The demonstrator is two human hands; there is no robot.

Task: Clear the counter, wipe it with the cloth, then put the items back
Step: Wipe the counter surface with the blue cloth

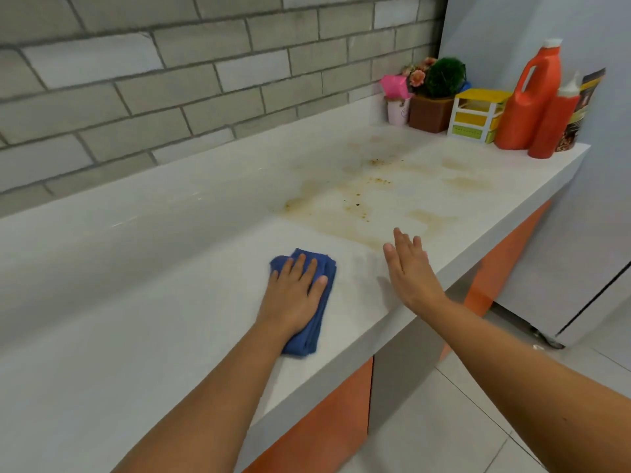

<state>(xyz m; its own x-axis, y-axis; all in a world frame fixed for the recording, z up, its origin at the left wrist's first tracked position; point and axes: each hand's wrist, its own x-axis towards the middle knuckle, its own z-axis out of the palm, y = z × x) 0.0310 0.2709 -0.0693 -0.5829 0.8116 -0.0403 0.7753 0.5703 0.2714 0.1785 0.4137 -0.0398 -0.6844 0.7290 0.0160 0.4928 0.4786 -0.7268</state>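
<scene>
— Half done at the counter (153, 285)?
— Less — left hand (293, 295) presses the blue cloth (309, 339) flat near the front edge, right hand (409, 271) hovers, fingers straight; stains (358, 199) unwiped, bottles (532, 97) parked at the far-right corner.

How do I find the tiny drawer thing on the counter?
Follow the white counter to its far end, where things are bunched in the corner. Between the brown plant pot and the big orange jug stands the little drawer rack. It is the only one with a white frame and yellow and green trays stacked up.
</scene>
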